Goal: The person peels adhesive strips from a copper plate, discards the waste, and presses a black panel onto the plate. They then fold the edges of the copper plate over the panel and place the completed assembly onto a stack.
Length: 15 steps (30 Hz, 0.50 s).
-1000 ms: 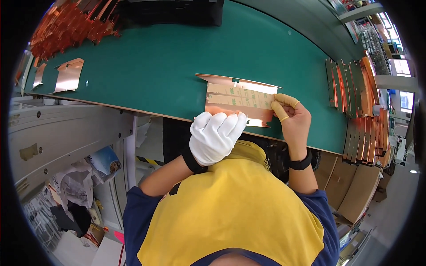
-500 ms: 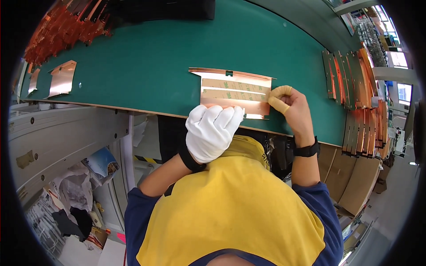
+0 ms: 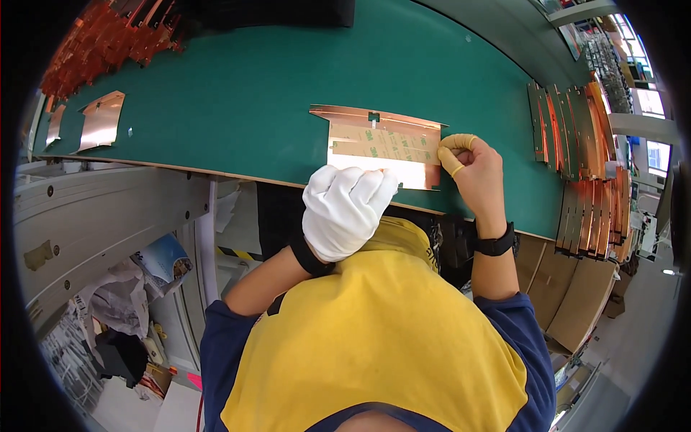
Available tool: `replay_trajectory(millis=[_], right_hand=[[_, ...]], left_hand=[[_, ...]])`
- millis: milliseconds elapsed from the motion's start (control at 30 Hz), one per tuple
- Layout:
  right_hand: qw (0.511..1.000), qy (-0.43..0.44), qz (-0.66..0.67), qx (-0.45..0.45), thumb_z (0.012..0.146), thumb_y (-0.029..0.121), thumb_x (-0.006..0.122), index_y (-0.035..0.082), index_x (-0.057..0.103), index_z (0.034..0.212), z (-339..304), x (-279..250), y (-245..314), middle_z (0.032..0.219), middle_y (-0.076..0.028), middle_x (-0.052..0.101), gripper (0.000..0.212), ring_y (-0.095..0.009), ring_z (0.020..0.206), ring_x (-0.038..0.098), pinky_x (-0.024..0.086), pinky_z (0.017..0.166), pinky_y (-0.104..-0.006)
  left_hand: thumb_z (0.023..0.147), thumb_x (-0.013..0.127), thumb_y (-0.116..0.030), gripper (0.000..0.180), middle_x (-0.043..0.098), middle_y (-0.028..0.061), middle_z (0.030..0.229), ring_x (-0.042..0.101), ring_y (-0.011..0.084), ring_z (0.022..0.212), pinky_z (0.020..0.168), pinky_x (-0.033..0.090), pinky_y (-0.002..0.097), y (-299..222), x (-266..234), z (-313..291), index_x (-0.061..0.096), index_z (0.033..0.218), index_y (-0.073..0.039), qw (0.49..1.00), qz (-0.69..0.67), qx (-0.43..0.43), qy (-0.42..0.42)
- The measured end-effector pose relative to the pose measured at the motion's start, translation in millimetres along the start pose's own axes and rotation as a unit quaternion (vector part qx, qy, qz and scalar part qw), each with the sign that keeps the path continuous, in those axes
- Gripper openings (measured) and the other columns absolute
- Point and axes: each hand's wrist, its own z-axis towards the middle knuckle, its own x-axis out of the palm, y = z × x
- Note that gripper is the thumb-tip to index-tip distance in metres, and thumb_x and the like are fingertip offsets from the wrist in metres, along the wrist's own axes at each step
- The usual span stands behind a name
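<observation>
- Right hand had slid a tiny bit to the right next to the copper sheet since one second before.
- Its thumb and one finger wore tan finger covers and were bent almost together at the sheet's right edge. You could not tell if they pinched the sheet or the tan strips.
- Left hand wore a white glove. Its fingers were curled in and touched the sheet's near edge. Its thumb was hidden, so you could not tell how tight it held.
- The copper sheet was at the near side of the green surface, right before the person. The tan strips, with green marks, lay on top of it.
- Two shiny copper pieces were on the left, near the edge.
- Far left was a messy pile of orange-brown parts, and next to it a big black thing.
- Lots of long copper parts stood close together on the right.
</observation>
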Motion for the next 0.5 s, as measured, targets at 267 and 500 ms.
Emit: replay_trajectory(millis=[267,500], right_hand=[[0.917,0.086,-0.23,-0.314,0.079,0.003,0.067,0.0,0.064,0.09,27,-18,-13,0.074,-0.007,0.057,0.011,-0.018,0.058,0.057,0.048,0.054,-0.0298],[0.777,0.199,-0.322,-0.503,0.077,0.003,0.066,0.003,0.061,0.092,54,-35,-14,0.076,-0.008,0.05,0.016,-0.023,0.058,0.057,0.047,0.052,-0.0343]], left_hand=[[0.068,0.067,-0.011,0.018,0.051,-0.0048,0.079,0.051,0.0116,0.074,0.062,0.04,0.0282,4,1,5,0.064,0.086,-0.013,1.0,-0.007,0.005,-0.009],[0.068,0.077,-0.017,0.027,0.056,-0.0079,0.084,0.052,0.0142,0.08,0.073,0.04,0.0306,1,-3,-2,0.068,0.092,-0.021,0.998,-0.009,-0.018,0.052]])
